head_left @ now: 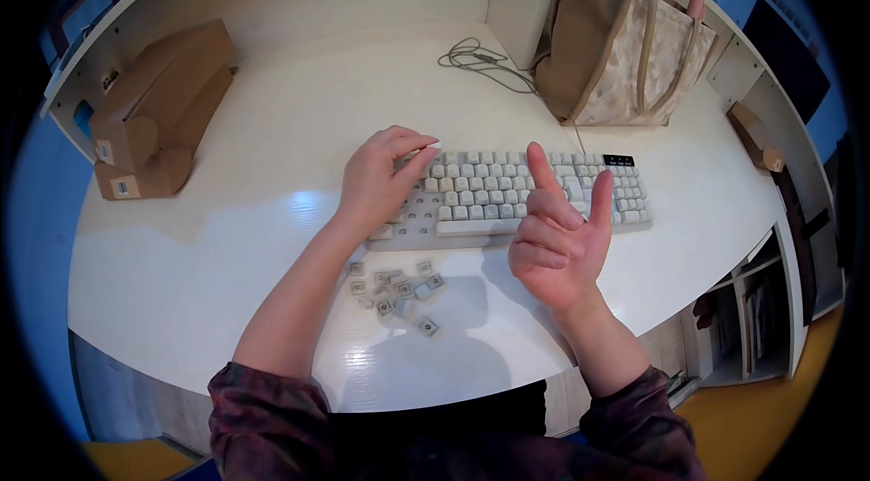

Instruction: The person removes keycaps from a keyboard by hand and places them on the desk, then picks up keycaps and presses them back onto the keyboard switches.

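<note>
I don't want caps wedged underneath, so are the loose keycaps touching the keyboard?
Apart. The head view shows a strip of tabletop between the loose keycaps and the near edge of the keyboard.

On my view, keyboard (480,227) at centre; loose keycaps (403,289) below it; bag (625,55) upper right.

Dark sleeves (270,422) with muted purple, red and green patterning; loose, gathered ends; hands (385,174) bare.
</note>
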`<action>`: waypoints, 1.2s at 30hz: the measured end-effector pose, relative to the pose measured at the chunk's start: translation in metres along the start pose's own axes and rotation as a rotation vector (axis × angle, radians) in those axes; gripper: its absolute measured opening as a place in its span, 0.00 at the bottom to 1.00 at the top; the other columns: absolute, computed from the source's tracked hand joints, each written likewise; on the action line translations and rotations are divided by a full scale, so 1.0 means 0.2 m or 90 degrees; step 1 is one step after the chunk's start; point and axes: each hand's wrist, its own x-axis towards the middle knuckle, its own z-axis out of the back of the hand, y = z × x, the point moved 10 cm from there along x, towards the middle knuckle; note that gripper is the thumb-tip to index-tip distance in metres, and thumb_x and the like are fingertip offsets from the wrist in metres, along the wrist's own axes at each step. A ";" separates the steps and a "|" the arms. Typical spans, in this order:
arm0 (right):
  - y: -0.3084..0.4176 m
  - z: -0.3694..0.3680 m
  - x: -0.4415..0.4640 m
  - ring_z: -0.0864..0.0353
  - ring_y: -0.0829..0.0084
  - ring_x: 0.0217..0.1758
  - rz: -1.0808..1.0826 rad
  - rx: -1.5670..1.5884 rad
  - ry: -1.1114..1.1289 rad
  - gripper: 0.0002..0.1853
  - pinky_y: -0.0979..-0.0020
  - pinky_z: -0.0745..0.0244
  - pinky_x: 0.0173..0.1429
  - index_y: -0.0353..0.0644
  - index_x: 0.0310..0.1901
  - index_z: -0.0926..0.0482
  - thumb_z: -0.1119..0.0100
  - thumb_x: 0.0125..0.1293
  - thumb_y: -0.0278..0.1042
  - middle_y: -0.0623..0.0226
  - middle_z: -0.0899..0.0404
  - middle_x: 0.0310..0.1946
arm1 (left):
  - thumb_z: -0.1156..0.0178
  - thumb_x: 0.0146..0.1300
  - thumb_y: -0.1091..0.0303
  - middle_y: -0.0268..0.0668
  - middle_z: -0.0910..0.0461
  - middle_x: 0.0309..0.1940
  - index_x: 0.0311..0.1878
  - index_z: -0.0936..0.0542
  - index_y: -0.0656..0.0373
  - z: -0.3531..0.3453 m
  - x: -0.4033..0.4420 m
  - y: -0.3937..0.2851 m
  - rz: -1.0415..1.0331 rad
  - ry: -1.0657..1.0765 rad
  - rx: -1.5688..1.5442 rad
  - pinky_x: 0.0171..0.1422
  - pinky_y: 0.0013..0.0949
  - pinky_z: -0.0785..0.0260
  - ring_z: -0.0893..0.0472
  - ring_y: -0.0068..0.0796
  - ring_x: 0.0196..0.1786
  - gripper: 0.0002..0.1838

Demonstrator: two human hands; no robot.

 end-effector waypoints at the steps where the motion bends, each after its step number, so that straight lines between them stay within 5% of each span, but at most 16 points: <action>1: 0.00 0.00 0.00 0.40 0.81 0.24 0.000 0.000 0.007 0.50 0.77 0.41 0.29 0.46 0.79 0.50 0.63 0.68 0.79 0.76 0.35 0.30 | 0.36 0.67 0.68 0.34 0.17 0.42 0.48 0.14 0.61 0.00 0.00 -0.01 -0.005 -0.004 -0.004 0.51 0.27 0.27 0.18 0.25 0.45 0.10; 13: 0.00 -0.03 0.00 0.35 0.81 0.25 0.000 0.010 0.034 0.50 0.76 0.34 0.29 0.48 0.79 0.51 0.59 0.67 0.78 0.76 0.32 0.30 | 0.35 0.67 0.72 0.32 0.17 0.39 0.50 0.20 0.65 -0.15 -0.07 -0.30 0.095 0.168 -0.468 0.49 0.22 0.26 0.19 0.17 0.42 0.11; 25: -0.02 -0.03 0.00 0.33 0.82 0.22 -0.001 -0.014 0.016 0.50 0.77 0.32 0.26 0.48 0.79 0.52 0.58 0.68 0.78 0.77 0.29 0.29 | 0.31 0.63 0.66 0.31 0.17 0.32 0.45 0.19 0.64 -0.12 -0.09 -0.39 0.039 0.131 -0.458 0.44 0.24 0.27 0.19 0.16 0.37 0.13; 29: -0.03 -0.03 0.00 0.32 0.82 0.23 -0.015 -0.048 0.020 0.51 0.78 0.33 0.27 0.48 0.80 0.53 0.59 0.67 0.79 0.76 0.29 0.29 | 0.31 0.63 0.71 0.27 0.19 0.35 0.45 0.20 0.63 -0.12 -0.09 -0.40 0.057 0.157 -0.452 0.45 0.22 0.27 0.21 0.14 0.39 0.11; 32: -0.04 -0.02 -0.01 0.32 0.83 0.25 -0.008 -0.147 0.007 0.48 0.80 0.35 0.28 0.46 0.79 0.51 0.62 0.70 0.76 0.74 0.30 0.29 | 0.31 0.64 0.70 0.28 0.19 0.35 0.45 0.19 0.63 -0.12 -0.08 -0.39 0.049 0.148 -0.440 0.44 0.22 0.27 0.20 0.14 0.39 0.11; 36: 0.14 0.12 -0.03 0.29 0.83 0.28 0.112 -0.547 -0.195 0.32 0.80 0.32 0.33 0.41 0.71 0.35 0.47 0.74 0.53 0.74 0.26 0.35 | 0.34 0.67 0.68 0.32 0.17 0.37 0.47 0.18 0.64 -0.14 -0.07 -0.34 0.080 0.161 -0.454 0.46 0.23 0.26 0.19 0.16 0.40 0.11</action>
